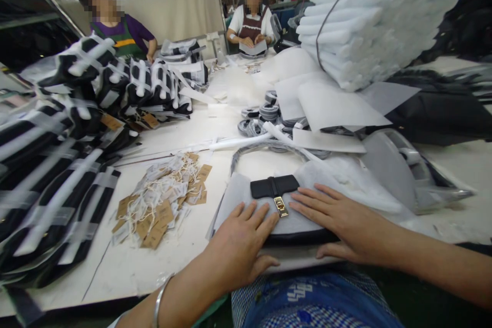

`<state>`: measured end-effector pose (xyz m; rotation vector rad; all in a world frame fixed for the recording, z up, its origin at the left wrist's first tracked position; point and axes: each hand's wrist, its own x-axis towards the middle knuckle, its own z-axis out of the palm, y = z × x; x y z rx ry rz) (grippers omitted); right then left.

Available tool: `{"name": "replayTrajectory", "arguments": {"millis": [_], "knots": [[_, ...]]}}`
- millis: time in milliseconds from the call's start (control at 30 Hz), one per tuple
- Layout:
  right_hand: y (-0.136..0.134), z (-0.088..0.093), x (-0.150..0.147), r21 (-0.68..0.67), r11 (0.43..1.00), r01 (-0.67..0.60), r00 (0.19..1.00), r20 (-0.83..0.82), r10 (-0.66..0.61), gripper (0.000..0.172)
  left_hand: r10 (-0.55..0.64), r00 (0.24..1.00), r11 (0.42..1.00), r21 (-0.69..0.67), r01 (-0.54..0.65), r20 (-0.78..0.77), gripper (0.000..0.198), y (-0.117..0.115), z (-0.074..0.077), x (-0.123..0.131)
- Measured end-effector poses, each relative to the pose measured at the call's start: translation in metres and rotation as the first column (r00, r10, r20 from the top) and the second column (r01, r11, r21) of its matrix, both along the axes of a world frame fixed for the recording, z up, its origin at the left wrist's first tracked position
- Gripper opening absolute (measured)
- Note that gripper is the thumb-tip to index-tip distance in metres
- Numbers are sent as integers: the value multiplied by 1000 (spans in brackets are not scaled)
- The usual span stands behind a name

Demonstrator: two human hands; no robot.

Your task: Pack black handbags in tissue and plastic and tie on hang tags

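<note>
Beside gold rectangular metal clasp [281, 207]: my left hand [241, 240], right hand [340, 221] spread, seemingly smoothing thin white sheet [237, 193]; next move likely calls for even pressure.

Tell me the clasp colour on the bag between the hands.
Gold: the clasp shows best in the head view.

Blk smooth handbag [295, 238] lies flat, front up, btwn & under L hand [244, 236] and R hand [336, 218]. Thin wht tissue-like sheet [237, 192] covers most of its front, under both hands. Blk flap [274, 186] w/ rectangular gold metal clasp [281, 206] sits atop sheet, clasp btwn hands. Grey plastic-wrapped curved handle [246, 148] arcs beyond hands.
</note>
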<state>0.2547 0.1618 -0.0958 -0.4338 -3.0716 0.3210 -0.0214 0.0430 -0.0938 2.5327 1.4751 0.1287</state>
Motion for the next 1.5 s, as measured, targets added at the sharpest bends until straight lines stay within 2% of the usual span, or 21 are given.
{"name": "replayTrajectory", "arguments": {"millis": [67, 167, 300, 400, 467, 567, 633, 833, 933, 1033, 1267, 1367, 1500], "knots": [[-3, -5, -2, 16, 1000, 25, 1000, -12, -24, 93, 27, 999, 999, 43, -25, -30, 84, -2, -6, 6], [-7, -18, -2, 64, 997, 52, 998, -34, -50, 89, 43, 997, 983, 180, -32, -59, 64, -5, -27, 8], [-6, -47, 2, 149, 988, 43, 992, -127, -24, 75, 17, 997, 936, 353, 10, -74, 59, -10, -54, 0], [-2, -72, 7, 161, 987, 28, 974, -227, 9, 65, -7, 999, 921, 388, 21, -37, 59, -15, -71, -6], [0, -83, 10, 135, 991, 16, 964, -266, 21, 68, 0, 1000, 939, 344, -1, 0, 64, -21, -78, -7], [1, -86, 12, 55, 998, -17, 978, -207, 28, 73, 41, 999, 981, 188, -46, 30, 75, -26, -81, -3], [1, -84, 11, 28, 1000, -12, 987, -158, 16, 73, 76, 997, 986, 147, -79, 28, 77, -24, -82, 1], [5, -91, 5, 159, 986, 44, 987, -161, -18, 73, 112, 993, 963, 249, -102, -27, 69, -12, -91, -1], [4, -97, 6, 218, 975, 30, 986, -166, 7, 76, 95, 993, 954, 290, -72, -65, 67, -15, -94, -3], [4, -103, 8, 282, 958, 51, 976, -218, 13, 69, 86, 990, 941, 337, -42, -116, 62, -18, -94, -1], [10, -108, 4, 319, 947, 38, 964, -261, 49, 66, 58, 973, 895, 444, 48, -222, 47, -8, -94, 4], [1, -105, 8, 372, 928, 14, 956, -277, 97, 63, 68, 973, 859, 510, 56, -222, 47, -18, -98, 6], [-20, -98, 15, 381, 924, -10, 970, -222, 102, 71, 107, 973, 828, 560, 26, -204, 51, -41, -100, 11]]}}
